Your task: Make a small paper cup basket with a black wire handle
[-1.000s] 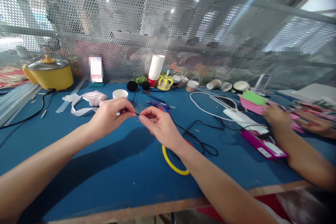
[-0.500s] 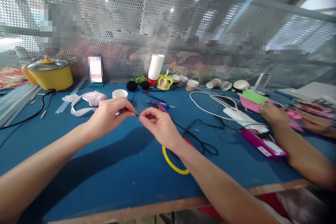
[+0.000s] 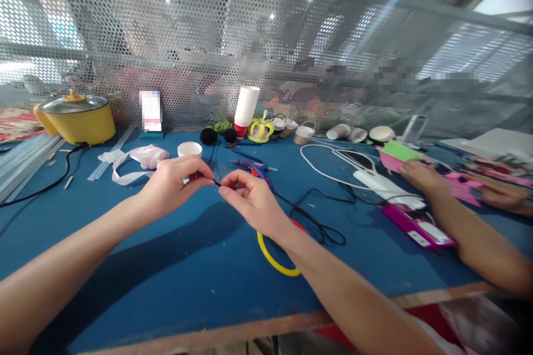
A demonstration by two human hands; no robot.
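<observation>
- Two bare hands are meeting over the middle of the blue table point(image 3: 175, 288), handling a short stretch of black strand point(image 3: 217, 182) between them.
- The left hand point(image 3: 179, 180) is pinching the strand's left end, thumb against fingers; a thin black line is running back from it toward the larger black ball point(image 3: 208, 136) — whether they are joining, one cannot tell.
- The right hand point(image 3: 250, 199) is pinching the other end, its tips just beside the left's.
- The step in hand is seemingly fine fingertip work on the strand; the next move is likely calling for a light, steady pinch and some slack.
- Farther left, a yellow pot point(image 3: 94, 125) and its cord are standing clear of the work.
- A pale ribbon point(image 3: 127, 178) and white cup point(image 3: 190, 148) are sitting near the left hand — perhaps crowding it.
- A blue tool point(image 3: 254, 167) is lying just beyond the right hand, and a yellow loop point(image 3: 270, 258) is showing beneath that wrist; both could be catching a trailing strand.
- Rightward, black cable point(image 3: 320, 227) is looping, a magenta power strip point(image 3: 416, 227) is lying, and a co-worker's hand point(image 3: 422, 176) is working well apart.
</observation>
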